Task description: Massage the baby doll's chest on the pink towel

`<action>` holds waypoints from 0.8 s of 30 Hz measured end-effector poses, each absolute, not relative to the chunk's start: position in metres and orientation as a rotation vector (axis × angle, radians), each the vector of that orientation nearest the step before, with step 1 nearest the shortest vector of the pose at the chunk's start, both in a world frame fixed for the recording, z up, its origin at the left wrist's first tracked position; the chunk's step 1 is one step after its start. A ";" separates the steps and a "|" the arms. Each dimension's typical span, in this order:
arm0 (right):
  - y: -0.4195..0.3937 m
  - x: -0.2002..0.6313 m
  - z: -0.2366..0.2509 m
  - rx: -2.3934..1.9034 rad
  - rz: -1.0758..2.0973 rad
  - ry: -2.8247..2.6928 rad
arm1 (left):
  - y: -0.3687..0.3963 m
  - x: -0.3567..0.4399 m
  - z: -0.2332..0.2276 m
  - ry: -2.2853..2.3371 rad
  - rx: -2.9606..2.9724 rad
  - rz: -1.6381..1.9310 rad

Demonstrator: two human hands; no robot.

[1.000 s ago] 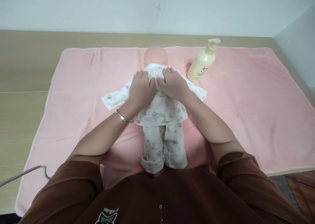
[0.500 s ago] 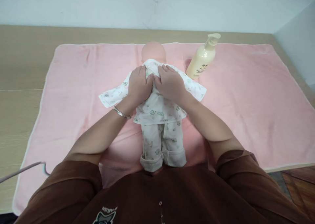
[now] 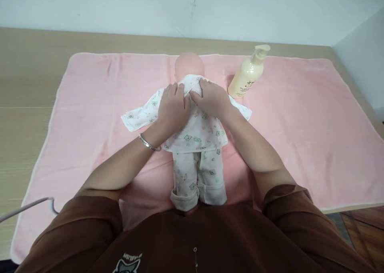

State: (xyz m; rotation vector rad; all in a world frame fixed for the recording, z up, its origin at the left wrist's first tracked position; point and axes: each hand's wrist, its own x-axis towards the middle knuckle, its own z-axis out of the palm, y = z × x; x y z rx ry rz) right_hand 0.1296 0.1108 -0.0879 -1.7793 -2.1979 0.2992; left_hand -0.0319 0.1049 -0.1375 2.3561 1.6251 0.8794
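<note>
A baby doll in a white printed shirt (image 3: 199,135) and matching trousers (image 3: 211,171) lies on a pink mat (image 3: 99,105). Its bald head (image 3: 189,64) points away from me, and no face shows. My left hand (image 3: 174,107) rests flat on the left part of the doll's upper body, fingers stretched towards the shoulder. On the other side, my right hand (image 3: 211,99) lies over the shirt just below the collar, thumb pointing inward. Both hands are open against the cloth. The shirt's sleeves spread out to either side, and the trouser cuffs are turned up.
A cream pump bottle (image 3: 247,75) stands on the mat, to the right of the doll's head. Under the mat is a wooden table (image 3: 27,69), with a white wall (image 3: 120,9) behind. A grey cable (image 3: 27,207) reaches the mat's left edge.
My hands have shifted slightly on the shirt: the left a little towards me, the right fingers a little to the right. The doll and the bottle stay in place.
</note>
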 end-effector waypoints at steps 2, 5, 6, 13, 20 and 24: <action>0.111 0.131 -0.087 -1.772 0.270 -2.202 | 0.103 -0.032 -0.132 1.615 2.357 0.859; 0.103 0.126 -0.086 -1.755 0.181 -2.265 | 0.114 -0.038 -0.122 1.632 2.302 0.735; 0.098 0.123 -0.085 -1.744 0.148 -2.298 | 0.120 -0.041 -0.120 1.639 2.270 0.687; 0.087 0.115 -0.080 -1.734 0.115 -2.297 | 0.118 -0.042 -0.115 1.651 2.369 0.577; 0.112 0.127 -0.093 -1.823 0.203 -2.172 | 0.089 -0.030 -0.119 1.620 2.367 0.685; 0.087 0.112 -0.087 -1.804 0.064 -2.276 | 0.119 -0.040 -0.124 1.610 2.337 0.662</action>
